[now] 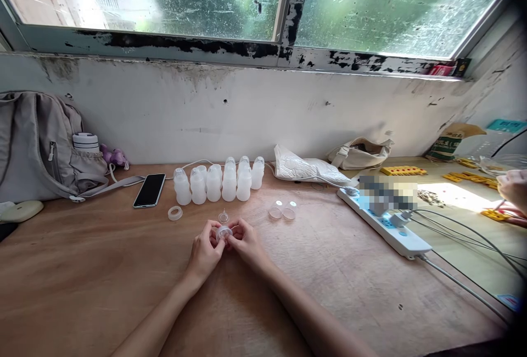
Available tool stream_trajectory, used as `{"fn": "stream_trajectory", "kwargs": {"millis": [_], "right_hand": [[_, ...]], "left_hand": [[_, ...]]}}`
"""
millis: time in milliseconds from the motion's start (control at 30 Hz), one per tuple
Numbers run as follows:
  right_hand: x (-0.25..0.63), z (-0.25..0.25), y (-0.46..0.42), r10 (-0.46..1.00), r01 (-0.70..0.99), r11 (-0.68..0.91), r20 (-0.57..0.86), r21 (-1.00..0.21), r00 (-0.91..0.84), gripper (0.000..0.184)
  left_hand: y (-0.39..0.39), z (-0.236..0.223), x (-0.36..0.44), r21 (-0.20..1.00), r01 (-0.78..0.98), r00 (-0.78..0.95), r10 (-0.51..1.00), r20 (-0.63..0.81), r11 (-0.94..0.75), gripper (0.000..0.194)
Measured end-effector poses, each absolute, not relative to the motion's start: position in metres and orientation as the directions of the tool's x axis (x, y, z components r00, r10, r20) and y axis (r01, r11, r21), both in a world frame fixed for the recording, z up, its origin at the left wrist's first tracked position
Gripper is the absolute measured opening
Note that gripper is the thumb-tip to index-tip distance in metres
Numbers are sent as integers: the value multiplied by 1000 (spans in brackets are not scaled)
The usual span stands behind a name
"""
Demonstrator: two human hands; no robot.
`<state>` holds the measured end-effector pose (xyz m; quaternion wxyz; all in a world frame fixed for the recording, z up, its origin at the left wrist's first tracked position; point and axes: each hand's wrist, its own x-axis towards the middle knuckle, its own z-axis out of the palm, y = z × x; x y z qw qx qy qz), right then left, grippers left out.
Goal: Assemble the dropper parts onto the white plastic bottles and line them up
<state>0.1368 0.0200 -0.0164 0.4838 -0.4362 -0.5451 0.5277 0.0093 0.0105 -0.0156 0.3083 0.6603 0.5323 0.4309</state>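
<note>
Between the fingertips of both hands is a translucent bottle collar ring (pixel 224 232); whether a teat sits inside it is hard to make out. My left hand (pixel 206 251) pinches its left side and my right hand (pixel 246 243) its right side. Just beyond the fingers a clear bottle teat (pixel 223 216) stands tip up on the table. A second collar ring (pixel 175 213) lies to the left. Two clear dome caps (pixel 282 210) are side by side on the right. Several frosted baby bottles (pixel 214 183) stand in a cluster behind.
Left on the wooden table (pixel 102 269) are a phone (pixel 149 190) and a grey backpack (pixel 39 145). A white power strip (pixel 382 222) with cables lies right, near a white padded bag (pixel 307 166) and a beige pouch (pixel 362 152). Another person's hand (pixel 514 188) shows at the right edge.
</note>
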Motion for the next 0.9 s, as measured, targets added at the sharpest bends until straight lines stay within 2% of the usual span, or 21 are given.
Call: {"fn": "stream_trajectory", "kwargs": {"millis": [233,433,900], "right_hand": [[140,-19,20,979,-4,155,154,-988,-135,15],[141,-21,22,973,17,195,191,-981,-128,14],[141,-23,24,974,18,170,165,-985,-157,16]], "left_hand": [[9,-14,10,916,326,74,973,220,-232,21],[10,-14,9,916,309,92,966,240,-257,22],[10,-13,9,872,402,84,960,267,-278,19]]}}
